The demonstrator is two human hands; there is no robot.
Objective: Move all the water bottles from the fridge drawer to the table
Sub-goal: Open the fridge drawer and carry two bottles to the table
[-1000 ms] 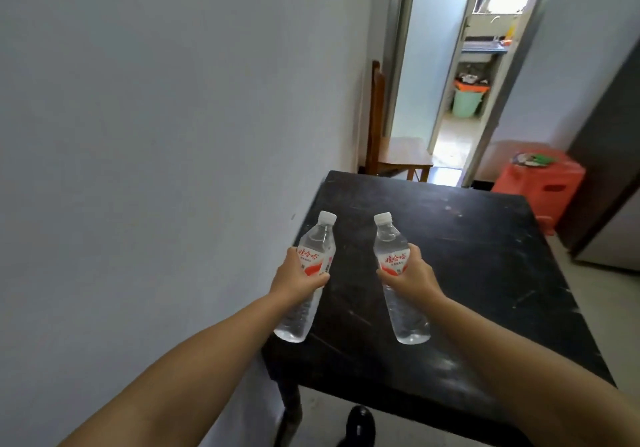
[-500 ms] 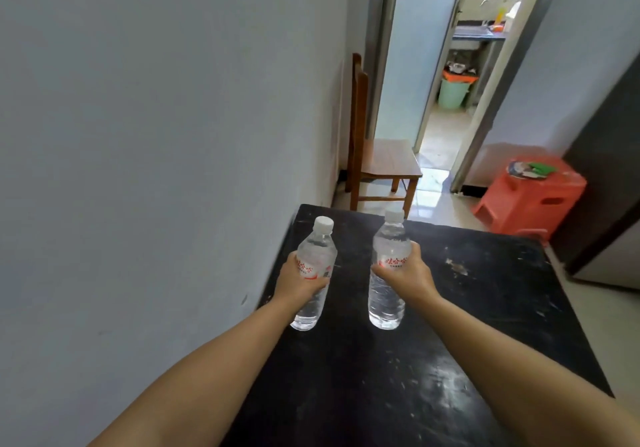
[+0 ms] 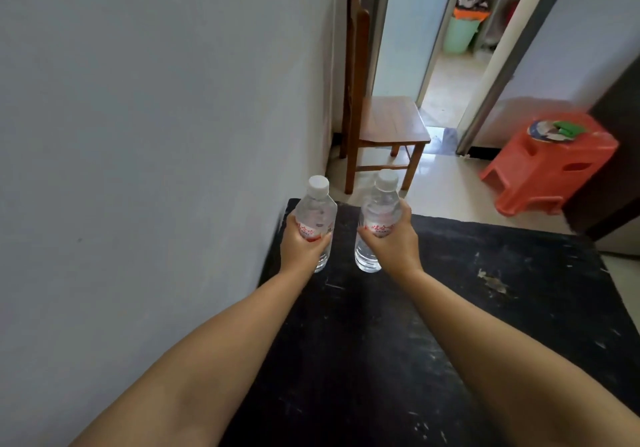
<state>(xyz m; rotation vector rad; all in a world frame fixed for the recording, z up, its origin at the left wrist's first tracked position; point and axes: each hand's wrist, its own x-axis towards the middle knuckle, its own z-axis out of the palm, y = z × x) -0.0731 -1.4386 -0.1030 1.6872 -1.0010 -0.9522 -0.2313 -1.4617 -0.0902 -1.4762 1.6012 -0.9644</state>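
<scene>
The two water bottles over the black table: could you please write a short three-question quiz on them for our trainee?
1. True or false: each hand grips one water bottle around its label.
2. Which piece of furniture stands beyond the far edge of the table? A) a wooden chair B) a metal shelf C) a sofa
3. Fill in: both bottles are capped and held roughly ____.

Key:
1. True: the left hand grips the left bottle, and the right hand grips the right bottle, fingers curled around the labels.
2. A: the wooden chair stands against the wall beyond the table; an orange stool is further right.
3. upright
</scene>
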